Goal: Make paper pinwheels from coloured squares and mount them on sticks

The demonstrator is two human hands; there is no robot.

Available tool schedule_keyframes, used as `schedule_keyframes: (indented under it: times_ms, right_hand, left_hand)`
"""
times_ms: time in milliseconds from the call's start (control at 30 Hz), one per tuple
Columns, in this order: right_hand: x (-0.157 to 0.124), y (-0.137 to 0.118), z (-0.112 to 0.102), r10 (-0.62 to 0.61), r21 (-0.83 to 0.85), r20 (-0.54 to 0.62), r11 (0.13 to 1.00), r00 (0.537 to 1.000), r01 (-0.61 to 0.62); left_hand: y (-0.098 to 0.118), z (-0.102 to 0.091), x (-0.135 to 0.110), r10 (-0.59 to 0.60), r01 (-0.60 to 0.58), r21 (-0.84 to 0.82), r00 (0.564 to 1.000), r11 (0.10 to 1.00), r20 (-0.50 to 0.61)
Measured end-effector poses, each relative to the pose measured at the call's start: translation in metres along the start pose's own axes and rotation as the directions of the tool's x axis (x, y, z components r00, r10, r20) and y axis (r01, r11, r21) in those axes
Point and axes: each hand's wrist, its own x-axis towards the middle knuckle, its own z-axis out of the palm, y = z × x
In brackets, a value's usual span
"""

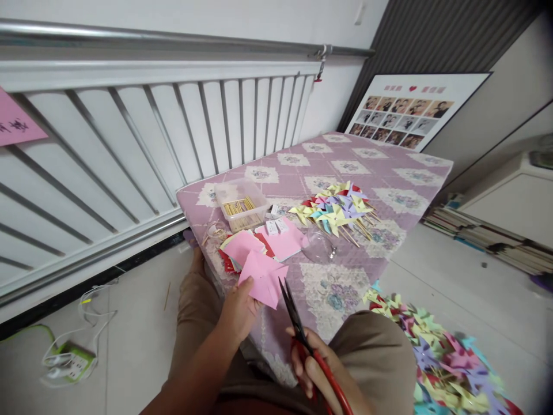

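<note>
Between the fingers and thumb of my left hand (241, 308) is a pink paper square (262, 278), with slits cut in from its corners. My right hand (317, 363) grips red-handled scissors (294, 311); their dark blades are slightly parted, with the tips just right of the paper. Beyond the square lies a stack of coloured paper (242, 245), pink on top, beside a second pink stack (287, 239) that carries small white boxes (276, 226). A clear plastic box (244, 210) of thin wooden sticks stands behind them.
Finished paper pinwheels (337, 210) lie bunched on the flowered tablecloth (341, 167). Many more pinwheels (449, 357) are heaped on the floor at right. A clear bag (318, 248) rests mid-table. Left are a radiator (129, 132) and a power strip (76, 363) with cords.
</note>
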Motion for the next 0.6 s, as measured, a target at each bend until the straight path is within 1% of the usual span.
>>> schedule_keyframes:
  times_ms: [67,133,233,400,600]
  right_hand:
    - [-0.001,-0.001,0.006,0.092,0.021,-0.051,0.996,0.995,-0.091]
    - [-0.001,-0.002,0.010,0.135,0.035,-0.094,0.991,0.986,-0.132]
    - [0.000,-0.003,0.014,0.153,0.037,-0.113,0.988,0.982,-0.149]
    - [0.001,-0.003,0.016,0.162,0.039,-0.132,0.987,0.978,-0.158]
    - [0.001,-0.003,0.017,0.156,0.037,-0.133,0.988,0.979,-0.152]
  left_hand:
    - [0.002,-0.002,0.001,0.017,-0.017,0.016,1.000,1.000,0.015]
    - [0.004,-0.003,0.001,0.016,-0.016,0.017,1.000,1.000,0.005]
    - [0.006,-0.003,0.001,0.007,-0.007,0.007,1.000,1.000,0.000]
    - [0.006,-0.004,0.000,0.002,-0.002,-0.002,0.999,1.000,0.042]
    - [0.006,-0.006,0.001,-0.033,0.034,-0.049,0.999,0.998,0.025]
